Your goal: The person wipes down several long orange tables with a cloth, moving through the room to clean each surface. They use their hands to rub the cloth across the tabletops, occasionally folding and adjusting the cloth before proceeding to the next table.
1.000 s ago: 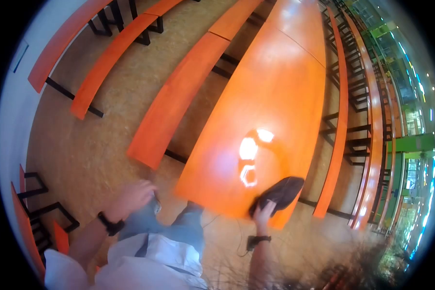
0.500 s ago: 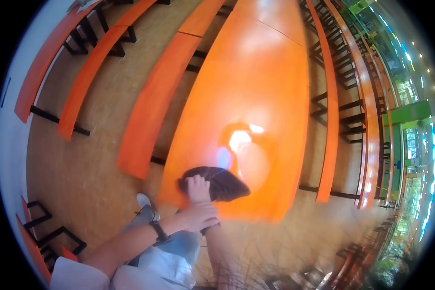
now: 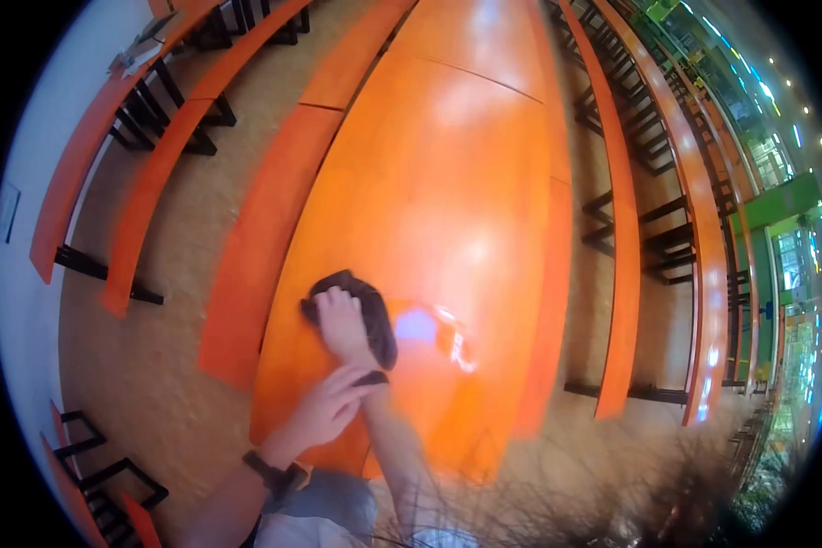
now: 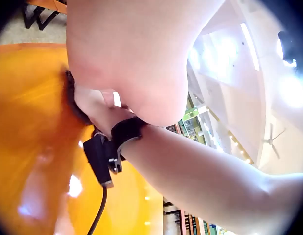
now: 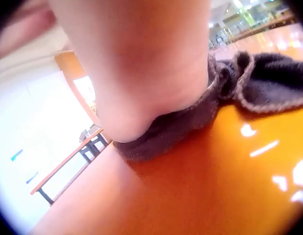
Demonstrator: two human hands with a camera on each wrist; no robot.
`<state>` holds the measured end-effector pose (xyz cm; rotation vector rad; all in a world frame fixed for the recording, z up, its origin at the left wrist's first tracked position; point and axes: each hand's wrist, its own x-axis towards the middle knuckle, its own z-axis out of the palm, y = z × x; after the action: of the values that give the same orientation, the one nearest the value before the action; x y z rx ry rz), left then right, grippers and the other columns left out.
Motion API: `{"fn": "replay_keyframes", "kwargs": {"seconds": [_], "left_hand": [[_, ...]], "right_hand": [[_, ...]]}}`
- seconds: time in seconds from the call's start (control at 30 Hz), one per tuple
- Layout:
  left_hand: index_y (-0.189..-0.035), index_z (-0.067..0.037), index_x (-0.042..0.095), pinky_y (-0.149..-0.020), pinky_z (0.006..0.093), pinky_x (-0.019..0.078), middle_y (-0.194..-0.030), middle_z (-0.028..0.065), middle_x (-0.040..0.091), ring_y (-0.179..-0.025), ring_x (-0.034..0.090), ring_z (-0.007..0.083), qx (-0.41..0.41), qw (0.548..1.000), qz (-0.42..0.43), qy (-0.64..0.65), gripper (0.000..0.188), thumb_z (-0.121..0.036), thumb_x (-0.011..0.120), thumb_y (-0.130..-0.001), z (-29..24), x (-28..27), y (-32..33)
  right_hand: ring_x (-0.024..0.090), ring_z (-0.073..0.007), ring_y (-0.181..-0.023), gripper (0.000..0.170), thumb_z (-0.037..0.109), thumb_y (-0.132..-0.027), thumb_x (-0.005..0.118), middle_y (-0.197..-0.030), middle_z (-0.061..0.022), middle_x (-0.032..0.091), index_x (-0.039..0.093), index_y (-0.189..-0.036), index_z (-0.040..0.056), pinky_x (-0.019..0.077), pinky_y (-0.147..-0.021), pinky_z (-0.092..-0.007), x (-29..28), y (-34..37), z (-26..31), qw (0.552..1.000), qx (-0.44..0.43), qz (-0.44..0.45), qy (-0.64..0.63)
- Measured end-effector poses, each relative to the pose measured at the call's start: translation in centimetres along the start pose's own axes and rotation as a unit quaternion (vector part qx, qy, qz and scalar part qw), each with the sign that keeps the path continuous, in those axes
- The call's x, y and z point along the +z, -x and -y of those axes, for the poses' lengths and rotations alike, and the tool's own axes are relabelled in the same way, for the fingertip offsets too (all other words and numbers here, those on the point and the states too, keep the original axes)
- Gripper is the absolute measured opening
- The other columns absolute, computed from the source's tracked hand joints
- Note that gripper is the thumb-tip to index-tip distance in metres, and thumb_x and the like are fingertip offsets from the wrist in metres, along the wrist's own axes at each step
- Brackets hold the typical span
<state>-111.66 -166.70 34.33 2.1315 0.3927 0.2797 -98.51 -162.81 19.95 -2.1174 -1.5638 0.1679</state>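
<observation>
In the head view my right hand [image 3: 342,324] presses a dark brown cloth [image 3: 377,321] onto the near left part of the orange table [image 3: 447,219], its fingers extended over the cloth. The right wrist view shows the cloth [image 5: 176,129] under the palm, with a loose folded end [image 5: 274,81] trailing to the side on the glossy top. My left hand [image 3: 329,405] reaches across to the right wrist, its straight fingers at the black strap [image 3: 372,377]. A small black device [image 4: 100,156] with a cable hangs from that strap in the left wrist view.
Orange benches run along both sides of the table, the left one [image 3: 247,283] close against its edge. More benches [image 3: 616,274] with dark legs stand on the right. A white wall [image 3: 27,183] lies far left.
My right hand has moved the cloth left from the table's right corner, then farther up the table. My left hand has come from beside the leg to the right wrist. The view has shifted.
</observation>
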Motion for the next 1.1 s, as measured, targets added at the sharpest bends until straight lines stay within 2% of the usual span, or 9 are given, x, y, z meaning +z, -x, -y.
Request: {"fn": "replay_keyframes", "kwargs": {"seconds": [0.07,0.1,0.2,0.27,0.4,0.57,0.73,0.9,1.1], "left_hand": [[-0.111,-0.009,0.067,-0.101,0.0406,0.0432,-0.114,0.0108,0.065,-0.114,0.058,0.0295,-0.020,0.998,0.043,0.041,0.025,-0.005,0.055,-0.089,-0.3,0.5,2.2],[-0.110,-0.009,0.067,-0.100,0.0399,0.0442,-0.113,0.0105,0.066,-0.112,0.059,0.0292,-0.030,0.996,0.065,0.062,0.025,-0.005,0.055,-0.089,-0.4,0.8,3.2],[-0.105,-0.010,0.069,-0.093,0.0408,0.0470,-0.106,0.0112,0.067,-0.103,0.061,0.0293,-0.018,0.996,0.082,0.003,0.021,-0.006,0.056,-0.089,-0.7,1.5,5.7],[-0.104,-0.010,0.069,-0.091,0.0404,0.0471,-0.105,0.0109,0.067,-0.102,0.061,0.0292,-0.029,0.996,0.085,-0.005,0.020,-0.009,0.056,-0.089,-1.2,1.3,7.0],[-0.101,-0.008,0.067,-0.086,0.0389,0.0471,-0.099,0.0088,0.066,-0.095,0.061,0.0294,-0.024,0.999,0.040,-0.003,0.017,-0.006,0.056,-0.089,-2.3,1.6,9.1],[-0.098,-0.008,0.067,-0.087,0.0386,0.0466,-0.096,0.0086,0.067,-0.095,0.061,0.0288,-0.003,1.000,0.001,0.003,0.015,-0.007,0.056,-0.089,-3.6,3.3,14.6],[-0.097,-0.008,0.067,-0.085,0.0400,0.0471,-0.095,0.0094,0.067,-0.095,0.061,0.0296,0.028,0.999,-0.023,0.037,0.014,-0.009,0.056,-0.088,-5.1,5.2,22.0],[-0.095,-0.008,0.067,-0.083,0.0417,0.0480,-0.098,0.0119,0.066,-0.095,0.061,0.0329,0.055,0.995,-0.054,0.070,0.014,-0.009,0.057,-0.086,-6.7,7.8,26.4],[-0.105,-0.007,0.064,-0.093,0.0418,0.0457,-0.104,0.0091,0.065,-0.103,0.060,0.0283,0.058,0.995,0.032,0.070,0.017,-0.011,0.056,-0.091,-9.3,9.8,27.1]], "right_hand": [[0.053,-0.0324,-0.097,0.032,0.012,-0.076,0.066,-0.102,-0.0140,0.053,0.056,-0.106,0.0092,0.0416,-0.079,-0.0458,-1.9,-0.4,-3.9,0.999,0.051,0.009,-0.002],[0.056,-0.0324,-0.092,0.022,0.010,-0.081,0.060,-0.099,-0.0144,0.056,0.058,-0.103,0.0092,0.0449,-0.075,-0.0463,-4.2,-0.1,-5.4,0.996,0.081,-0.017,0.032],[0.056,-0.0362,-0.097,0.027,0.008,-0.079,0.060,-0.103,-0.0164,0.057,0.059,-0.106,0.0096,0.0452,-0.080,-0.0487,-7.1,3.3,-12.0,0.970,0.220,-0.103,0.020],[0.054,-0.0386,-0.103,0.033,0.009,-0.074,0.067,-0.106,-0.0188,0.056,0.059,-0.106,0.0075,0.0452,-0.085,-0.0496,-10.2,7.5,-15.2,0.964,0.225,-0.138,0.028],[0.055,-0.0436,-0.100,0.031,0.017,-0.083,0.070,-0.104,-0.0231,0.056,0.057,-0.107,0.0026,0.0452,-0.087,-0.0492,-13.4,18.7,-18.7,0.930,0.289,-0.225,0.015],[0.053,-0.0440,-0.098,0.031,0.014,-0.082,0.069,-0.104,-0.0236,0.052,0.053,-0.106,0.0011,0.0427,-0.083,-0.0500,-13.4,30.8,-13.6,0.917,0.312,-0.248,0.027],[0.052,-0.0437,-0.102,0.035,0.016,-0.081,0.070,-0.107,-0.0222,0.051,0.053,-0.109,0.0031,0.0417,-0.084,-0.0515,-10.5,38.5,-6.5,0.931,0.310,-0.187,0.037],[0.053,-0.0418,-0.100,0.033,0.021,-0.082,0.069,-0.105,-0.0191,0.053,0.055,-0.108,0.0072,0.0433,-0.082,-0.0516,-7.6,39.9,0.0,0.948,0.276,-0.154,0.036],[0.053,-0.0365,-0.101,0.033,0.022,-0.081,0.069,-0.105,-0.0152,0.052,0.055,-0.108,0.0107,0.0400,-0.079,-0.0505,-5.4,36.8,7.0,0.967,0.248,-0.045,0.022]]}}
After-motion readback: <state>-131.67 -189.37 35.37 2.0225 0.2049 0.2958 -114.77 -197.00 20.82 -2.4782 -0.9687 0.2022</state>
